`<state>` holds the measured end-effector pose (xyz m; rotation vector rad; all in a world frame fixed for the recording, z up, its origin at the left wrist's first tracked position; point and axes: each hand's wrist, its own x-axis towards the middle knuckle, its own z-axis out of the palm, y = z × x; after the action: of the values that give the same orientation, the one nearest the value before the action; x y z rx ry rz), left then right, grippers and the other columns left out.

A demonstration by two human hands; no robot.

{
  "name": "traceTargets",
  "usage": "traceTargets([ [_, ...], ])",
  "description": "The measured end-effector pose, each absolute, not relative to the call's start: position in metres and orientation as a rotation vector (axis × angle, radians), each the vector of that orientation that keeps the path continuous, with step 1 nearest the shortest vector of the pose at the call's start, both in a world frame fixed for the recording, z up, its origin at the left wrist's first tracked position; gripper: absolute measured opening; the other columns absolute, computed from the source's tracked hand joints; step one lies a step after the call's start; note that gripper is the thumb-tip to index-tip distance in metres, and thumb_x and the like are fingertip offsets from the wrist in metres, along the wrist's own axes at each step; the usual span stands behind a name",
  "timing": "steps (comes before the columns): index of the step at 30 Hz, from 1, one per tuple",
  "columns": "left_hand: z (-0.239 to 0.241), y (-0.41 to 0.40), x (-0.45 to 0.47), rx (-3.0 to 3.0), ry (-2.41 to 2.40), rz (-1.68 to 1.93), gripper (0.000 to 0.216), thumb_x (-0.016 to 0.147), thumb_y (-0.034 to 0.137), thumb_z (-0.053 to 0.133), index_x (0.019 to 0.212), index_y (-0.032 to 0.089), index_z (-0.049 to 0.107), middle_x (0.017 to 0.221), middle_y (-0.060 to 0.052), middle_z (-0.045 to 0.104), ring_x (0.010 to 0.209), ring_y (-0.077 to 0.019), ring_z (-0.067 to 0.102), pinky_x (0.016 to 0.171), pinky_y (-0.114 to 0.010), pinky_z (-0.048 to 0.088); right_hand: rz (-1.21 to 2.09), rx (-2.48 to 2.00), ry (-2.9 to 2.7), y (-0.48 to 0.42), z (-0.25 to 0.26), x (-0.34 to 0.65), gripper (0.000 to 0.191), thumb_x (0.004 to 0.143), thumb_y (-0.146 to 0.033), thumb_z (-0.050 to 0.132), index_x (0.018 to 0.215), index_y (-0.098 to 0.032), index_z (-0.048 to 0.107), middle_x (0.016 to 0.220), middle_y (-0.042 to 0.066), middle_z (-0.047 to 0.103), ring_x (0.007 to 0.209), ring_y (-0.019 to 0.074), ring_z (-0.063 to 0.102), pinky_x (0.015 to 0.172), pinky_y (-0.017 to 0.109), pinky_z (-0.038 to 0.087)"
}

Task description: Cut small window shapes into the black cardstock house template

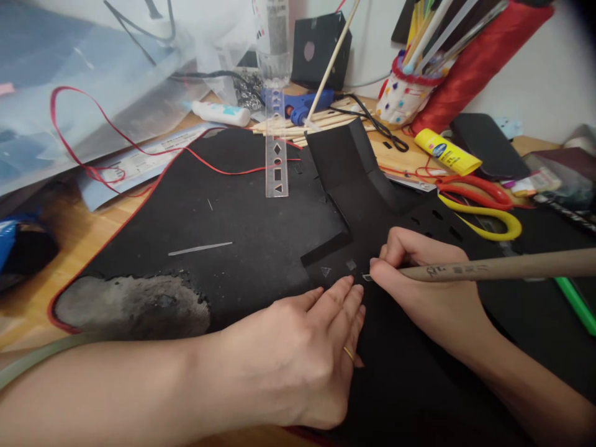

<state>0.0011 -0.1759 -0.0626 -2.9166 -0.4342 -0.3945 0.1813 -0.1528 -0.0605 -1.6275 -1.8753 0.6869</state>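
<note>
As right grip (437,304) holds tool (521,267), black card (358,186) beneath, left grip (316,335) atop

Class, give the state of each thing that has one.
Left hand, fingers extended, resting on the black card
Right hand, closed around the long-handled tool
Black card, creased, with cut-outs
Mat, worn at one corner
Scissors, open or shut unclear
Yellow tube, lying down
Decorated cup, upright, holding sticks
Red cord, loose, curling
Glue gun, lying down
</note>
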Motion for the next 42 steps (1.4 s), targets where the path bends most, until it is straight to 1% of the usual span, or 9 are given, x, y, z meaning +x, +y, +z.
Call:
traceTargets([
  [5,-0.064,-0.177,0.0,-2.908,-0.428,-0.407,0.031,0.085,0.018,0.044,0.108,0.0,0.056,0.114,-0.02,0.053,0.108,-0.0295,0.05,0.081,-0.034,0.051,0.848,-1.555,-2.016,-0.142,-0.055,0.189,0.025,0.071,-0.015,0.054,0.053,-0.018,0.036,0.051,-0.005,0.042,0.047,0.0063,0.034,0.041,0.02,0.026],
  [8,-0.064,-0.176,0.0,-2.899,-0.417,-0.425,0.03,0.082,0.016,0.046,0.105,0.001,0.057,0.112,-0.019,0.055,0.106,-0.0288,0.052,0.08,-0.034,0.052,0.925,-1.485,-2.084,-0.135,-0.052,0.193,0.025,0.071,-0.019,0.056,0.054,-0.018,0.038,0.051,-0.005,0.041,0.048,0.0064,0.035,0.041,0.02,0.027],
  [12,-0.064,-0.175,0.0,-2.895,-0.397,-0.413,0.029,0.081,0.014,0.046,0.104,0.002,0.058,0.111,-0.019,0.056,0.106,-0.0285,0.052,0.078,-0.033,0.052,0.951,-1.48,-2.088,-0.136,-0.051,0.192,0.025,0.071,-0.018,0.055,0.054,-0.019,0.037,0.054,-0.004,0.043,0.05,0.0078,0.037,0.044,0.021,0.029],
  [17,-0.064,-0.176,0.0,-2.905,-0.391,-0.388,0.029,0.083,0.013,0.045,0.106,0.0,0.056,0.113,-0.02,0.055,0.109,-0.0284,0.05,0.084,-0.035,0.049,0.92,-1.496,-2.068,-0.139,-0.053,0.191,0.025,0.071,-0.014,0.052,0.055,-0.019,0.034,0.056,-0.003,0.043,0.052,0.0094,0.037,0.046,0.023,0.03],
  [23,-0.066,-0.175,0.0,-2.921,-0.377,-0.402,0.029,0.084,0.013,0.043,0.106,0.0,0.057,0.113,-0.021,0.054,0.11,-0.0287,0.049,0.088,-0.035,0.047,1.164,-1.388,-2.164,-0.126,-0.046,0.195,0.023,0.07,-0.018,0.057,0.056,-0.019,0.038,0.053,-0.005,0.04,0.049,0.0076,0.033,0.041,0.022,0.024],
  [26,-0.066,-0.175,0.001,-2.93,-0.374,-0.408,0.029,0.083,0.012,0.045,0.106,0.0,0.057,0.113,-0.021,0.054,0.108,-0.0296,0.05,0.086,-0.035,0.049,1.233,-1.402,-2.167,-0.121,-0.043,0.195,0.022,0.068,-0.02,0.06,0.057,-0.018,0.041,0.05,-0.006,0.041,0.046,0.0066,0.033,0.039,0.021,0.023],
  [32,-0.065,-0.174,0.002,-2.937,-0.381,-0.436,0.028,0.083,0.011,0.045,0.104,0.0,0.059,0.112,-0.022,0.054,0.106,-0.0295,0.051,0.084,-0.035,0.05,1.008,-1.446,-2.136,-0.128,-0.046,0.193,0.027,0.07,-0.023,0.059,0.053,-0.018,0.039,0.048,-0.005,0.038,0.044,0.0062,0.031,0.038,0.022,0.019],
  [37,-0.065,-0.174,0.001,-2.935,-0.387,-0.445,0.028,0.083,0.011,0.044,0.104,0.0,0.059,0.111,-0.021,0.055,0.107,-0.029,0.051,0.086,-0.035,0.049,0.855,-1.453,-2.116,-0.138,-0.054,0.194,0.03,0.074,-0.029,0.057,0.055,-0.018,0.037,0.052,-0.004,0.041,0.047,0.0065,0.034,0.041,0.02,0.025],
  [42,-0.065,-0.173,0.001,-2.937,-0.378,-0.409,0.029,0.084,0.011,0.042,0.106,0.0,0.057,0.112,-0.021,0.054,0.109,-0.0292,0.05,0.087,-0.035,0.048,0.802,-1.472,-2.117,-0.143,-0.056,0.194,0.027,0.074,-0.021,0.055,0.055,-0.018,0.036,0.056,-0.004,0.043,0.05,0.0069,0.036,0.044,0.02,0.029],
])
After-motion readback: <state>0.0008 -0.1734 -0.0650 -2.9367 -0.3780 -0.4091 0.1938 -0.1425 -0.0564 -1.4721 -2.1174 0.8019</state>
